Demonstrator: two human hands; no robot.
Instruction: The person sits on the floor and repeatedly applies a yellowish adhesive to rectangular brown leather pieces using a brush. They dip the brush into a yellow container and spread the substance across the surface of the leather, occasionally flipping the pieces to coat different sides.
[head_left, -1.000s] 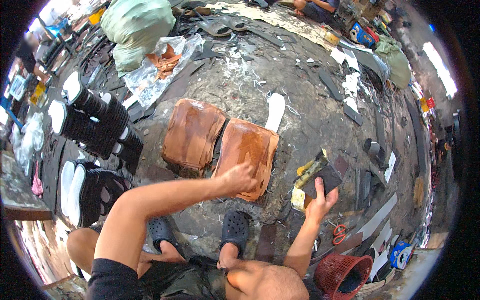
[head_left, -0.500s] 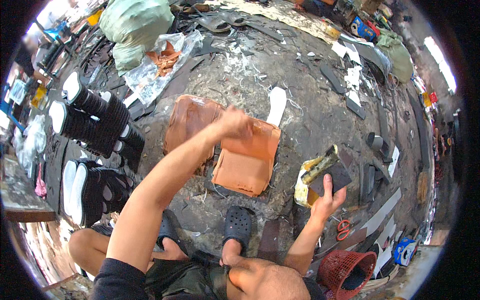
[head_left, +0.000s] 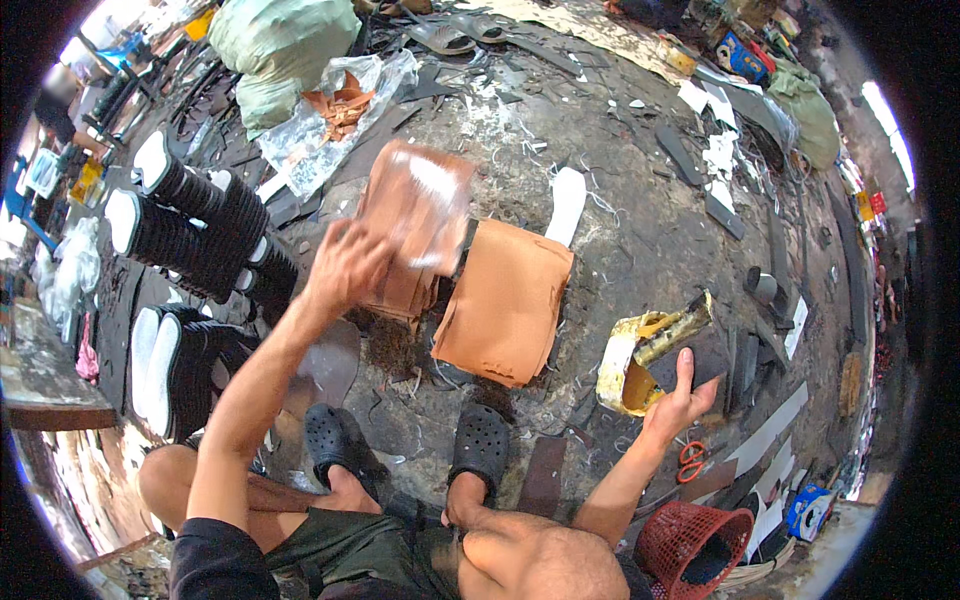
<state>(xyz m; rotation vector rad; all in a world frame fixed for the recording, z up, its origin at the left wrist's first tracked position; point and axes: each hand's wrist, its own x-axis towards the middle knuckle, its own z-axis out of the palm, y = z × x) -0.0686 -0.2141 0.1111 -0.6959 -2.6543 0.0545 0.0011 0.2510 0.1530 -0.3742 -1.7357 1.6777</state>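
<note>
My left hand (head_left: 352, 262) hovers with fingers apart at the near left edge of a brown sheet (head_left: 425, 195), whose glossy surface is blurred by motion. That sheet lies over the left stack of brown pieces (head_left: 395, 293). Beside it, to the right, a second stack of matte tan-brown sheets (head_left: 505, 305) rests on the floor. My right hand (head_left: 680, 408), thumb raised, grips a dark flat spreader (head_left: 697, 370) with a yellowish crusted strip along its far edge. The spreader is above a yellow-smeared container (head_left: 618, 365); its lower fingers are partly hidden.
Stacks of black-and-white soles (head_left: 190, 240) stand at left. A white sole-shaped piece (head_left: 567, 205) lies behind the tan stack. Orange-handled scissors (head_left: 691, 460) and a red basket (head_left: 690, 545) are at right. Scraps in a plastic bag (head_left: 340, 115) lie far left, near a pale green sack (head_left: 285, 50).
My left hand has moved left from the right stack, and a glossy brown sheet has come onto the left stack. The right hand and its spreader have shifted slightly right.
</note>
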